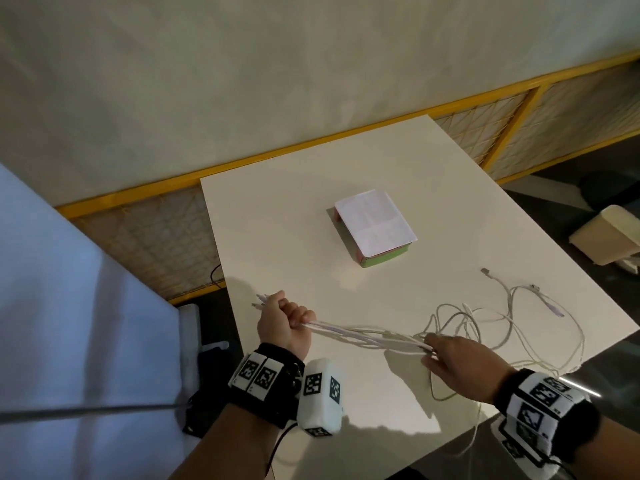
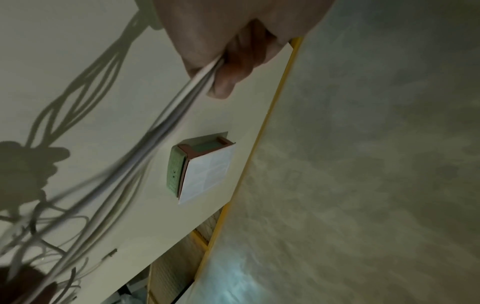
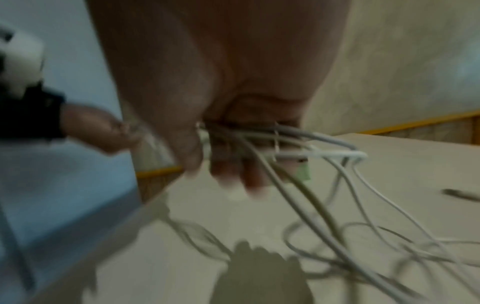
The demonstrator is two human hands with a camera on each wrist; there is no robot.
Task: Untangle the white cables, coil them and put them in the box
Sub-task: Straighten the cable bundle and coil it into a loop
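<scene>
Spanning both hands, white cables run left-right: left hand fisted on them, right hand fingers loosely combing.

Thin white cables bundled taut, far ends sprawled tangled; closed green box with white lid lying apart behind.

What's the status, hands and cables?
Left hand grips cable ends. Right hand holds white cables stretched between; rest tangled. Box lidded.
</scene>
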